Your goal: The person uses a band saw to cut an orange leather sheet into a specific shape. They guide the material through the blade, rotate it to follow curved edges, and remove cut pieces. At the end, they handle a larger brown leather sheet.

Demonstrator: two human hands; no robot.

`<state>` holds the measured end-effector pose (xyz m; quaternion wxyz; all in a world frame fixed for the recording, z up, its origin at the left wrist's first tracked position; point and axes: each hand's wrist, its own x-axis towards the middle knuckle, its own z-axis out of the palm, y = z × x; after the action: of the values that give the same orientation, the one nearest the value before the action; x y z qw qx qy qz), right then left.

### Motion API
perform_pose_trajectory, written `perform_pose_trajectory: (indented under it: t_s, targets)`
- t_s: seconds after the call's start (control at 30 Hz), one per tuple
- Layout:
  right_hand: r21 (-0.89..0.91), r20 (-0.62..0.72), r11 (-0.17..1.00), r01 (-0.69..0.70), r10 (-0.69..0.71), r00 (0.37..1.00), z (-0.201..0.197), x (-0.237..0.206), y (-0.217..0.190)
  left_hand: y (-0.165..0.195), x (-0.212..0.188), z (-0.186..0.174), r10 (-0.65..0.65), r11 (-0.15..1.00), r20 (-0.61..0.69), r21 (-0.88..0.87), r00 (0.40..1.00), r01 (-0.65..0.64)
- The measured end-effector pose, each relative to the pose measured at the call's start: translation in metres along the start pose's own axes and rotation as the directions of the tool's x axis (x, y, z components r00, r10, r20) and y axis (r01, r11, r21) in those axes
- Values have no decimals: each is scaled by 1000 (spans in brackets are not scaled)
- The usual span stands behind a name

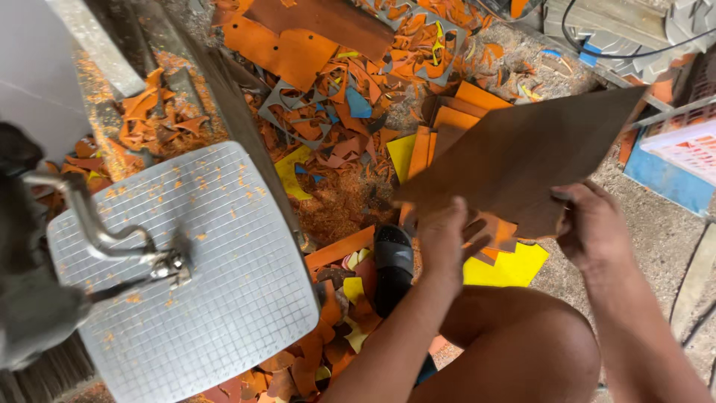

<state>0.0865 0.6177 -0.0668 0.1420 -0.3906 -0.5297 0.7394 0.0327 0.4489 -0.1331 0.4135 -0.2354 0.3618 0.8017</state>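
Brown sheet [522, 160], leather or board by the look of it, is sitting in both hands, held out over the scrap pile rather than resting on anything. I'm seeing the left hand [445, 246] closing on the sheet's near lower edge, fingers curling up under it, thumb side on top. The right hand [589, 227] is pinching the lower right edge, fingers wrapping over the rim. I'm reading two grip points along one edge as a way of keeping a floppy sheet flat and stopping it from folding. The sheet is tilting up and away, far corner pointing toward the pink crate [690, 145], so the face is turning toward the camera; probably that is for inspecting or lining it up, though I can't be sure.

Grey gridded plate [216, 298] is sitting to the left, dusted with orange flecks, and a bent metal arm [97, 231] is reaching over it. It is well apart from the sheet, and nothing is lying on it but dust.

Orange, yellow and brown offcuts [350, 97] are covering the floor between plate and sheet. A stack of orange pieces [455, 112] is leaning just behind the sheet, within easy reach of the seat. A yellow piece [511, 269] is lying below the hands. A black sandal [393, 265] is resting among the scraps beside the bare knee [522, 343].
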Motion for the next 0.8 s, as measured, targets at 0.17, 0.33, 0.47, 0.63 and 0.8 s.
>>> perform_pose_trajectory:
  t_s: [0.17, 0.33, 0.47, 0.63, 0.8]
  targets:
    - [23, -114, 999, -35, 37, 993, -10, -74, 7, 14, -63, 34, -154, 985, 139, -57, 978, 163]
    - [15, 41, 999, -40, 40, 998, -60, -140, 7, 33, -125, 24, -10, 983, 321, 178, 947, -50]
    - [-179, 56, 976, 126, -118, 991, -122, -151, -5, 63, -186, -53, 59, 818, 620, 419, 782, -394]
    - [-443, 48, 824, 353, -372, 927, -177, -150, -3, 85, -254, -139, -12, 901, 387, 404, 922, -158]
    - [-662, 201, 688, 298, -220, 954, -150, -168, 19, 109, -290, -224, 126, 913, 243, 351, 962, -208]
